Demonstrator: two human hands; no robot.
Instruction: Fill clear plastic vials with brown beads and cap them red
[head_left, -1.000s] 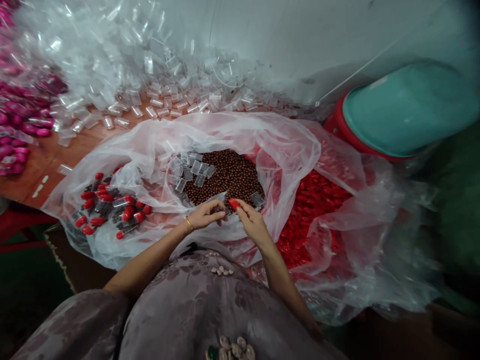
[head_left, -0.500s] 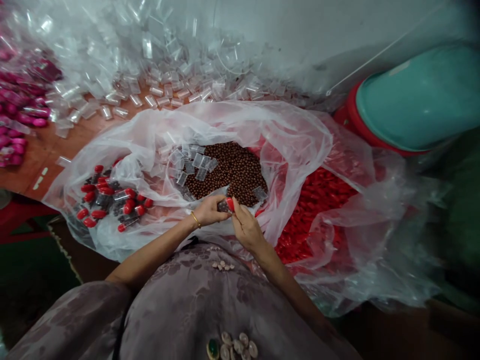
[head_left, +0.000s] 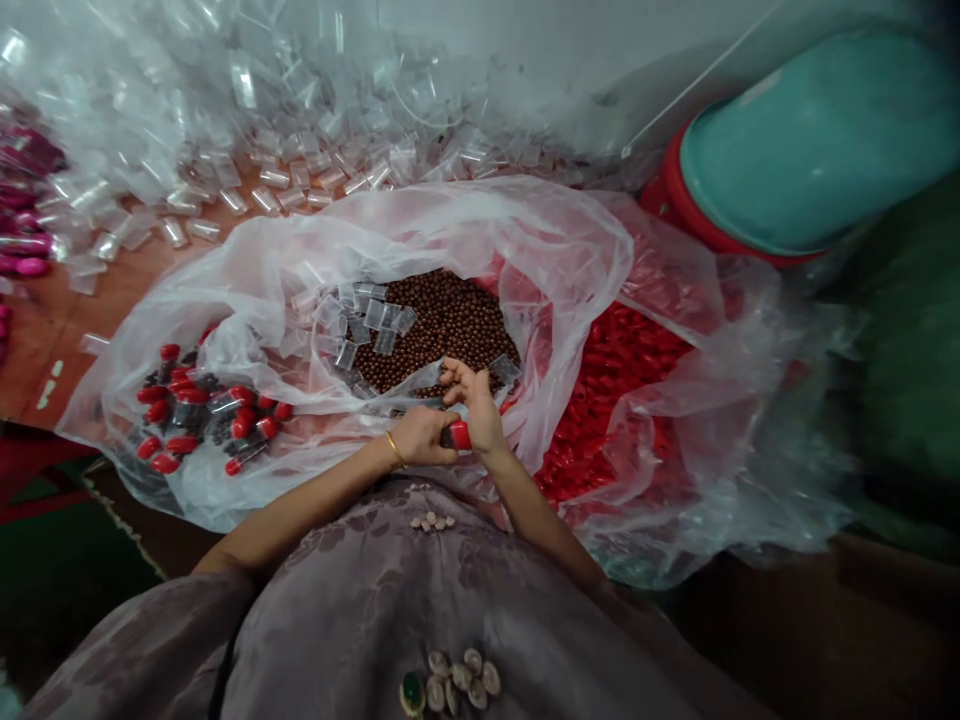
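A small clear container with a red cap (head_left: 458, 435) is gripped in my left hand (head_left: 421, 435), its capped end pointing right. My right hand (head_left: 481, 408) has its fingers raised and spread apart, and the base of its palm is against or very near the cap. Just beyond both hands lies a heap of small brown balls (head_left: 450, 320) in a translucent plastic bag, with several clear empty containers (head_left: 384, 318) on its left side. Further left, filled containers with red caps (head_left: 241, 424) lie piled on the plastic sheeting.
Loose red caps (head_left: 622, 370) fill a bag on the right. A teal tub (head_left: 810, 150) with a red one under it stands at the back right. Many clear containers (head_left: 262, 180) cover the orange tabletop (head_left: 112, 320) by the wall, with pink pieces (head_left: 22, 235) at the far left.
My right hand has let go of the red cap, and its fingers have opened upward beside it. My left hand keeps the container, now slightly lower. The whole view has shifted a little.
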